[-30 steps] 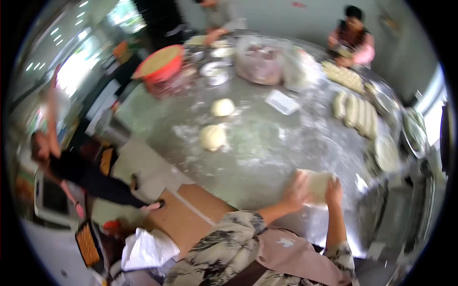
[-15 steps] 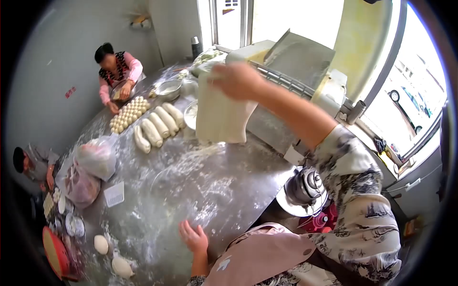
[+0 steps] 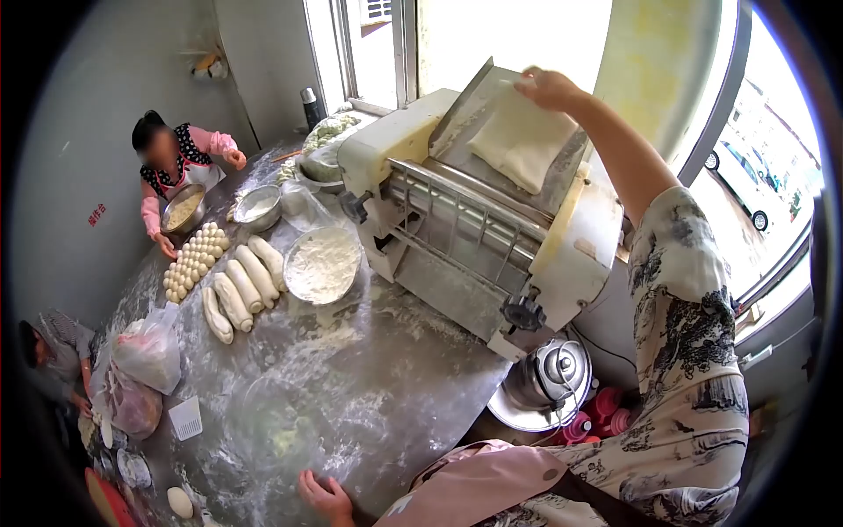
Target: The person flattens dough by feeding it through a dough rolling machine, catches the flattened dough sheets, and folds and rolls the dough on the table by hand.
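While the left hand (image 3: 327, 499) lies on the bench (image 3: 386, 386) with fingers loosely spread and holding nothing, the right hand (image 3: 549, 90) is at the upper edge of the dough sheet (image 3: 524, 139), its fingers bent; whether they pinch it, one cannot tell. The sheet lies on the sloping metal tray (image 3: 464, 123) of the roller machine (image 3: 474, 237). Beside the machine sits a bowl of flour (image 3: 323, 265), next to thick dough rolls (image 3: 244, 288). A co-worker (image 3: 180, 167) stands behind small dough pieces (image 3: 195, 262).

And there's the left hand (image 3: 327, 498) cut off at the wrist, the red basin (image 3: 107, 500) cropped, a co-worker's face (image 3: 160, 147) blurred!
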Tool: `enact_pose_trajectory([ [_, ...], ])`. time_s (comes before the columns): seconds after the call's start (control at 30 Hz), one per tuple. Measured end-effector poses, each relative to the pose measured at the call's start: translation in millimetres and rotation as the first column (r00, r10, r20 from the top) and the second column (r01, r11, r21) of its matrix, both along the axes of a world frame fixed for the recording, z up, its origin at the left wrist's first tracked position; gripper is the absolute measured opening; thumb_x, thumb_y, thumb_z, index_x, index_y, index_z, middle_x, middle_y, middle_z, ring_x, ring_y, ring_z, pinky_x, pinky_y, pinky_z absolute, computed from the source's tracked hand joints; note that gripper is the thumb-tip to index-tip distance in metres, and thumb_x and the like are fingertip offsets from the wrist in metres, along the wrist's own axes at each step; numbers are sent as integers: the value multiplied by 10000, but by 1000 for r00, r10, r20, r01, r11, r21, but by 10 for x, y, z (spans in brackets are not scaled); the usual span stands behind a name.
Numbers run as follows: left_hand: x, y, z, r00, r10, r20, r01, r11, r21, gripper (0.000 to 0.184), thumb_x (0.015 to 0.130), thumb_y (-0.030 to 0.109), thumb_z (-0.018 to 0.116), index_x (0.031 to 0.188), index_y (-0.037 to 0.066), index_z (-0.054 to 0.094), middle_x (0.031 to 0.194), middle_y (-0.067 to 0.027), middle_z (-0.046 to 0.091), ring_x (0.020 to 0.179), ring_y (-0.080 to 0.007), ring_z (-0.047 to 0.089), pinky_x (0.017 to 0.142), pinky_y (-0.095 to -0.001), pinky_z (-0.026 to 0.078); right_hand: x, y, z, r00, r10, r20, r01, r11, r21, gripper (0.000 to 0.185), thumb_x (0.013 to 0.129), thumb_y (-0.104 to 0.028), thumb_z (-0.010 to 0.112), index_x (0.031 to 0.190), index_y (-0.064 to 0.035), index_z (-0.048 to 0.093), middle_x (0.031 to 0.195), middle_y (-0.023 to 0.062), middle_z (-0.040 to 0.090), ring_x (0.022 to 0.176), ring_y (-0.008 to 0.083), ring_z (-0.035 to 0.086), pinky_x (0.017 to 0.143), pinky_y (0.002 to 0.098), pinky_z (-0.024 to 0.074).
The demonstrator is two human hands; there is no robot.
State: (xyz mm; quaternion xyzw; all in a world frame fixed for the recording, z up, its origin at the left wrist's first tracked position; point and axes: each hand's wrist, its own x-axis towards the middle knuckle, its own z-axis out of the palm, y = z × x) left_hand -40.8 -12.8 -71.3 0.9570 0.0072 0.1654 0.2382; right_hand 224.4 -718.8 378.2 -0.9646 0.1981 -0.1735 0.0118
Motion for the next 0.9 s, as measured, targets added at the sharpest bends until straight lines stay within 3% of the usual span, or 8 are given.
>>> enact_pose_trajectory([
  [0.1,3,-47,59,999,16,-41,-15,999,32,518,782,106,614,1262,-29,476,1319,-243,465,1242,-415,418,1056,-493,320,-5,-221,-241,956,-157,-249,139,987,-85,610,862,-451,573,1320,-55,507,1238,218,579,1162,338,549,980,397,430],
  [0.2,44,-114,7,996,59,-72,-53,995,79,516,795,121,609,1270,-29,471,1346,-263,427,1250,-433,400,1059,-509,306,-153,16,-223,969,-74,-238,105,988,117,660,863,-431,579,1396,-69,430,1207,205,607,1141,326,564,1007,379,409],
  [0.3,289,-439,-134,999,44,-19,-44,999,6,513,818,143,595,1281,-30,457,1375,-284,382,1265,-449,373,1061,-530,290,-287,266,-296,930,69,-360,-49,997,63,654,856,-459,589,1377,-85,459,1281,201,558,1173,349,540,976,400,434],
  [0.47,1163,-1796,192,959,-237,156,274,916,-293,475,904,110,522,1335,-44,393,1386,-262,382,1289,-393,373,1064,-466,306,-498,312,-405,936,351,-38,-331,909,253,621,887,-414,599,1389,-83,443,1317,166,546,1172,316,551,955,398,453],
  [0.53,1448,-2328,264,934,-355,-35,242,703,-669,420,976,164,457,1354,-8,397,1388,-183,407,1262,-300,432,1047,-408,333,-705,267,-345,931,332,153,-365,860,357,577,909,-375,598,1384,-83,449,1300,141,561,1136,267,574,932,353,469],
  [0.67,1838,-3265,729,785,-600,-155,18,272,-962,496,1003,398,421,1363,56,416,1351,-104,468,1170,-230,507,982,-343,388,-1390,105,-355,866,134,483,-396,773,496,470,945,-311,584,1328,-51,507,1220,112,607,1048,177,603,876,272,480],
  [0.8,2087,-3864,804,650,-750,-120,-244,-57,-968,538,982,484,422,1341,84,449,1322,-86,498,1169,-242,516,958,-353,411,-2289,209,-880,664,-317,677,-346,673,654,347,952,-280,592,1164,-5,600,895,10,588,794,96,559,724,241,464],
  [0.9,2232,-4207,793,578,-815,41,-374,-310,-874,551,978,507,406,1328,84,460,1288,-91,523,1168,-274,517,966,-386,413,-2884,108,-1787,654,-538,532,-247,512,822,283,934,-332,607,962,-51,625,689,-37,473,629,57,424,595,206,356],
])
